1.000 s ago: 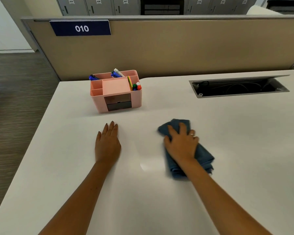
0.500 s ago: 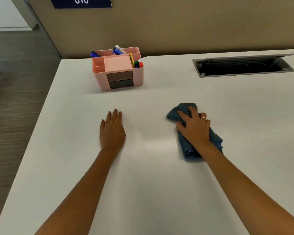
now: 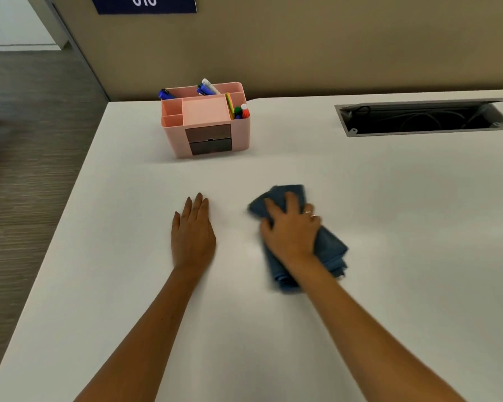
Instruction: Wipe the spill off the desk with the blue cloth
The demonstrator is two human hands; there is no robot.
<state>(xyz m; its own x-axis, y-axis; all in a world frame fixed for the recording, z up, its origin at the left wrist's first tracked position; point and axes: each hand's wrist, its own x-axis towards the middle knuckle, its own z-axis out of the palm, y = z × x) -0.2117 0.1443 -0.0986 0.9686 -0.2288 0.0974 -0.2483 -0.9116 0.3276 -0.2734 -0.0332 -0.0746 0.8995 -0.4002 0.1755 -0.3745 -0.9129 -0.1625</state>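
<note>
A folded blue cloth [image 3: 330,250] lies on the white desk [image 3: 418,227], a little right of centre. My right hand [image 3: 291,227] presses flat on top of it, fingers spread over its far end, and is slightly blurred. My left hand [image 3: 192,232] rests palm down on the bare desk to the left of the cloth, fingers together, holding nothing. A faint shiny patch [image 3: 250,248] shows on the desk between the two hands; I cannot tell if it is liquid.
A pink desk organiser [image 3: 206,120] with pens and markers stands at the back, beyond my left hand. An open cable hatch [image 3: 424,118] is sunk into the desk at the back right. A beige partition [image 3: 331,39] closes the far edge. The desk's left edge drops to the floor.
My right hand has slid the cloth to the left, closer to my left hand, after first moving it right. My left hand stayed flat in place. The view tilted downward.
</note>
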